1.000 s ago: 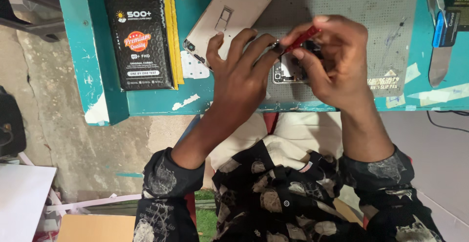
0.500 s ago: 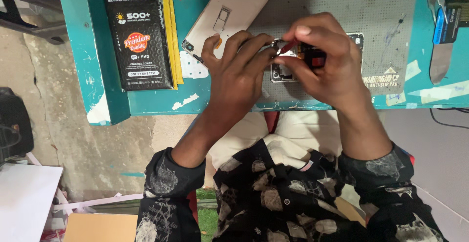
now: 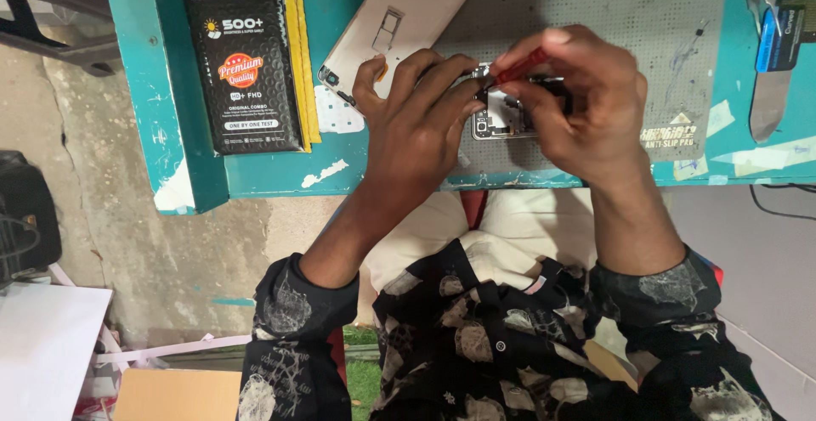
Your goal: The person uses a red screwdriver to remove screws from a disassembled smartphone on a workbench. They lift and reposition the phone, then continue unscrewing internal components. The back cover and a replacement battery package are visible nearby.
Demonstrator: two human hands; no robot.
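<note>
An opened phone (image 3: pixel 501 115) with its insides showing lies on a grey perforated mat (image 3: pixel 629 22) on a teal table (image 3: pixel 263 170). My left hand (image 3: pixel 416 124) rests on the phone's left end, fingers pressing on it. My right hand (image 3: pixel 578 102) pinches a thin red-handled tool (image 3: pixel 520 66), its tip down on the phone's upper part. Most of the phone is hidden under both hands. A pale gold back cover (image 3: pixel 395 26) lies just left of my left hand.
A long black printed box (image 3: pixel 242 56) lies on the table's left part over a yellow strip. A metal blade tool and a blue-labelled item (image 3: pixel 769 39) sit at the right edge. Below the table are a concrete floor, white sheets (image 3: pixel 47 353) and cardboard (image 3: pixel 178 395).
My right hand has shifted the red tool a little, from angled up over the phone to lower and closer onto it. My left hand stays on the phone.
</note>
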